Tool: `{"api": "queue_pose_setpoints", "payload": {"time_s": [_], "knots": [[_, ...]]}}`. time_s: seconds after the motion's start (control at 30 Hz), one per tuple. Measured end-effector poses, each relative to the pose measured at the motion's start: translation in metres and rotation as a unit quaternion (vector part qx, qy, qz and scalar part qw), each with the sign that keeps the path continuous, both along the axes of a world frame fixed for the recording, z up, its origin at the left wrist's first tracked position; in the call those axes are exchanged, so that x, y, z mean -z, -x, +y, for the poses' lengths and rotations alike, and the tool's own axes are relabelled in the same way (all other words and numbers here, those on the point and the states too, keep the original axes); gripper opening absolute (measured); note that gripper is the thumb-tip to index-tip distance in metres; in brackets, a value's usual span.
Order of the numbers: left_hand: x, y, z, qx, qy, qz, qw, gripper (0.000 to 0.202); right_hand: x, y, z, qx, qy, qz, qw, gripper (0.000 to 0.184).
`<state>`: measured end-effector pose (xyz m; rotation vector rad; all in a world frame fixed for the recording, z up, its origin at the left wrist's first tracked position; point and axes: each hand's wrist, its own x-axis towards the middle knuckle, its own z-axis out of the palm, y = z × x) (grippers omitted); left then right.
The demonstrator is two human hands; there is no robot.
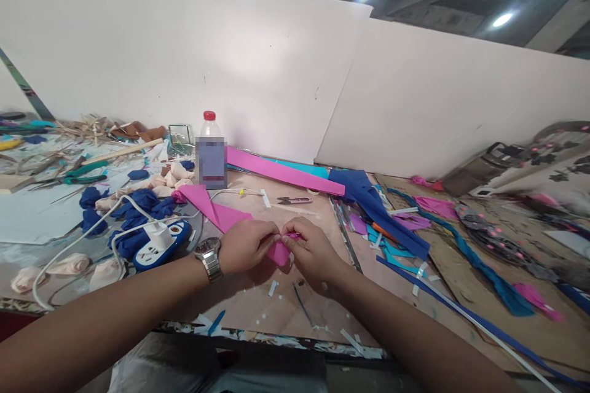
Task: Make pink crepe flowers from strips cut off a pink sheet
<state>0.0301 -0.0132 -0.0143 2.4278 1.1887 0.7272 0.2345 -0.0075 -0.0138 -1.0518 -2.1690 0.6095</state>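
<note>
Both of my hands meet over the middle of the table, pinching a long pink paper strip [230, 217]. My left hand [246, 245], with a metal watch at the wrist, is closed on it from the left. My right hand [313, 252] pinches the strip's near end, and a folded flap hangs between the fingertips. From there the strip runs back to the left, where its far end lies twisted beside crumpled blue pieces [138, 204]. Behind the hands, small thread snips [295, 201] lie on the tabletop. My fingers partly hide the folded end.
A red-capped bottle [209, 129] stands behind, beside another pink strip [286, 171] and blue strips [387, 215]. At left are a blue power strip [161, 245] with a white cable, and green-handled pliers [85, 173]. Cardboard [461, 276] covers the right side.
</note>
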Motion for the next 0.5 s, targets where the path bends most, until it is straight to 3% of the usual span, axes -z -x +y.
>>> {"api": "queue_pose_setpoints", "payload": {"time_s": [0.3, 0.5], "knots": [[-0.0001, -0.0003, 0.0003, 0.01, 0.025, -0.015, 1.0, 0.026, 0.005, 0.0018, -0.0023, 0.012, 0.086, 0.021, 0.996, 0.019], [-0.0058, 0.0032, -0.0001, 0.02, 0.01, 0.003, 1.0, 0.023, 0.0085, 0.003, -0.0026, 0.029, 0.119, 0.078, 0.989, 0.009]]}}
